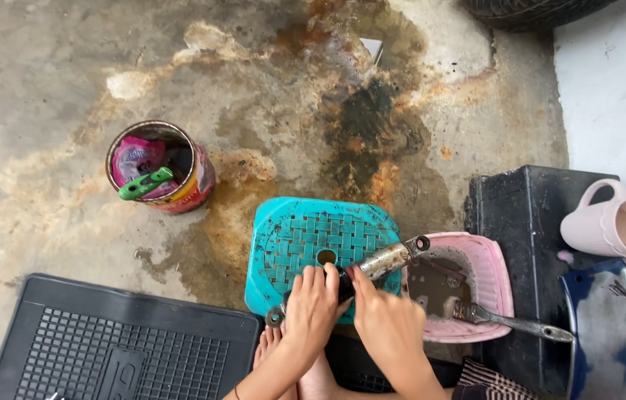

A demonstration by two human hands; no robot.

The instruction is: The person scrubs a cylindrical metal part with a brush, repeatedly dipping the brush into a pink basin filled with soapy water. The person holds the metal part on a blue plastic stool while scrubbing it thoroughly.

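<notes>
My left hand [311, 305] and my right hand [385, 320] both grip a long, dirty metal cylinder [381, 261] with a ring eye at each end, like a shock absorber. It lies slanted over the near edge of a teal plastic stool [298, 230]. Its upper end reaches over a pink plastic basin [489, 275] filled with murky brown liquid. My hands cover the rod's middle. A bare foot shows beneath my hands.
A metal tool [514, 321] rests across the pink basin. A round tin [168, 172] holds a green handle and a pink packet. A black rubber mat [117, 341] lies at lower left. A black box [531, 222], a pink jug [613, 226] and a tyre [531, 11] stand to the right.
</notes>
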